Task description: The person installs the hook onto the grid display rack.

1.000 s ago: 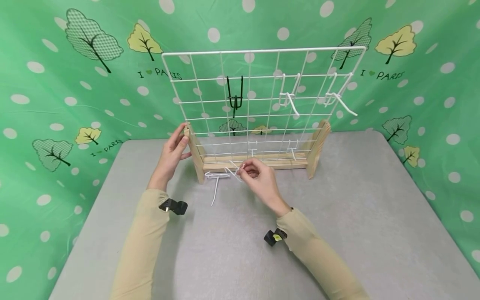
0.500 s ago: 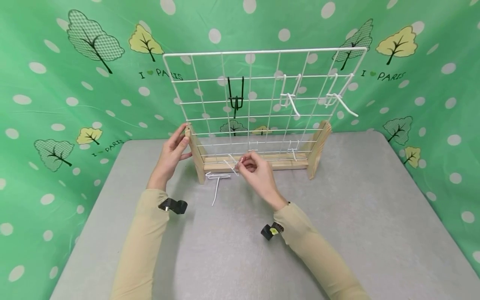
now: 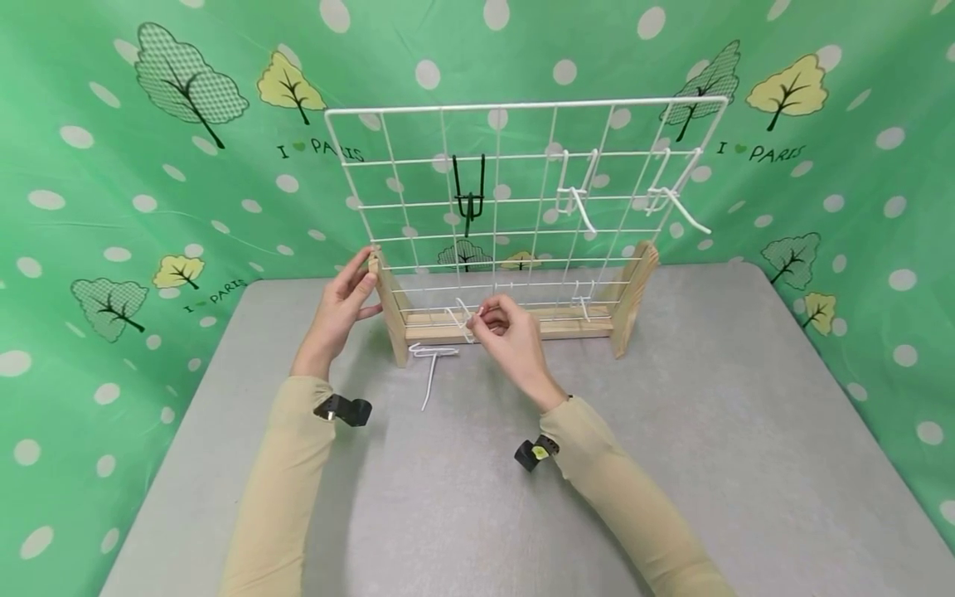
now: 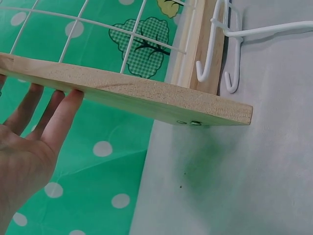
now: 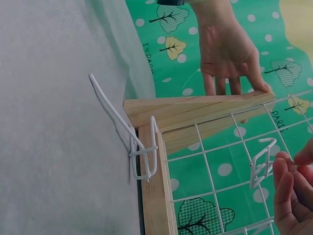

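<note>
My right hand [image 3: 515, 336] pinches a white wire display hook [image 5: 253, 171] by its arm between thumb and fingers. The hook's double-pronged back faces the white wire grid [image 3: 440, 199], overlapping its lower left part in the head view. My left hand [image 3: 339, 311] holds the upper end of the stand's left wooden side piece [image 3: 390, 311], thumb at the front edge and fingers along the outer face. A second white hook [image 3: 431, 377] lies on the table against the stand's wooden base, its arm pointing toward me.
A black hook [image 3: 468, 195] hangs on the grid's upper left. White hooks [image 3: 574, 195] hang at the upper right, with another white hook [image 3: 582, 303] low on the right. The right side piece [image 3: 634, 298] stands opposite. A green patterned cloth [image 3: 425, 41] backs the grey table [image 3: 671, 431].
My right hand has moved up and slightly left with the pinched hook, bringing it from near the base up against the lower grid. My left hand has stayed on the side piece.
</note>
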Demonstrator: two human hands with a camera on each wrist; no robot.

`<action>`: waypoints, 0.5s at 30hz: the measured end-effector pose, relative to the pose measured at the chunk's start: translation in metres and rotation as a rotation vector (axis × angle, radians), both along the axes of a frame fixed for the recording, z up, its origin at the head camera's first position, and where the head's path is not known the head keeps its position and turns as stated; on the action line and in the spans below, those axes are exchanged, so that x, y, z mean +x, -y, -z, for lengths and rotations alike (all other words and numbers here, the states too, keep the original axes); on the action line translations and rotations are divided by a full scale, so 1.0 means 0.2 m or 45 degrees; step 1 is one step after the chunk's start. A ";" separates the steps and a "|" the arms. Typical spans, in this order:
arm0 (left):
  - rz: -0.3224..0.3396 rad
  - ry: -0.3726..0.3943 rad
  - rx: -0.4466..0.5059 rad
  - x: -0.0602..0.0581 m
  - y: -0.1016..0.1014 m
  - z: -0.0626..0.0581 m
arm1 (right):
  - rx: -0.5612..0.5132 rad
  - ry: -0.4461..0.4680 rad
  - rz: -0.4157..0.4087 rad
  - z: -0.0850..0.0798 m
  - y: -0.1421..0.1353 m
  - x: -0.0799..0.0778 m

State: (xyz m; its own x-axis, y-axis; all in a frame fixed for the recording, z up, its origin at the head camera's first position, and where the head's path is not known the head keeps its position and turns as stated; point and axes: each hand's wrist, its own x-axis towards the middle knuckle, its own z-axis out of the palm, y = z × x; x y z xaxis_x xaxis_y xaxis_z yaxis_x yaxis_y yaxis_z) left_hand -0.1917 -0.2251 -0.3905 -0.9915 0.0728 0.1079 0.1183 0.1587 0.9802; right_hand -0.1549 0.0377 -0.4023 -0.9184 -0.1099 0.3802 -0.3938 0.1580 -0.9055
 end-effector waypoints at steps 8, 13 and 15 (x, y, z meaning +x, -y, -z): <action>0.017 0.018 0.016 0.00 0.01 -0.01 | 0.030 0.022 0.011 -0.12 0.02 0.05; 0.027 0.023 0.031 0.00 0.01 -0.01 | 0.008 0.016 0.031 -0.02 0.03 -0.03; 0.028 0.024 0.036 0.00 0.01 -0.01 | 0.010 0.004 0.037 -0.01 0.03 -0.05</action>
State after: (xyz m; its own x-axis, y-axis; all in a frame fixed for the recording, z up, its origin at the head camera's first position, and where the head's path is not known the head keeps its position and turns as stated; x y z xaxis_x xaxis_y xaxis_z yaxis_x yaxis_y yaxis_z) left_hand -0.1915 -0.2273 -0.3882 -0.9915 0.0921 0.0914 0.1029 0.1282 0.9864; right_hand -0.1639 0.0316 -0.4007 -0.9223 -0.0858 0.3769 -0.3864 0.1764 -0.9053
